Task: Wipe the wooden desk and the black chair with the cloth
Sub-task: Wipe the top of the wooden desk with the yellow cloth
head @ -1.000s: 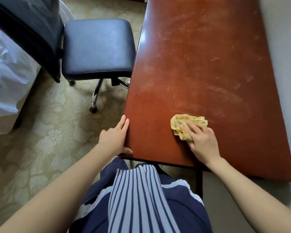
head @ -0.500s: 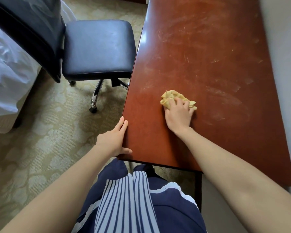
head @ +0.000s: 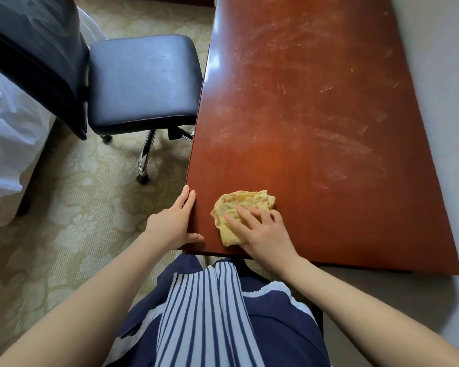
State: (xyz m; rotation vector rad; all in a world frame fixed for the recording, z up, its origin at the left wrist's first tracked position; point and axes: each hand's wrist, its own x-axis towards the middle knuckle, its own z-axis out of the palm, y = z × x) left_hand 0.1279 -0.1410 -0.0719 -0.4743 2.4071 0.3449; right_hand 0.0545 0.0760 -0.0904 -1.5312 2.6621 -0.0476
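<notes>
A reddish-brown wooden desk (head: 316, 109) runs away from me, its top streaked with dusty smears. A crumpled yellow cloth (head: 236, 207) lies near the desk's front left corner. My right hand (head: 263, 234) presses flat on the cloth's near side, fingers spread over it. My left hand (head: 174, 221) grips the desk's left front corner, thumb on top and fingers along the edge. The black chair (head: 141, 80) with a padded seat and chrome legs stands left of the desk, its seat close to the desk's edge.
A bed with white linen (head: 8, 133) fills the far left. A dark backrest or bag (head: 35, 54) rises beside the chair seat. Patterned beige carpet (head: 72, 213) covers the floor. A grey wall (head: 440, 102) borders the desk's right side.
My right hand swept the cloth away across the desk and then back toward the front left corner. My left hand stayed on the desk's corner.
</notes>
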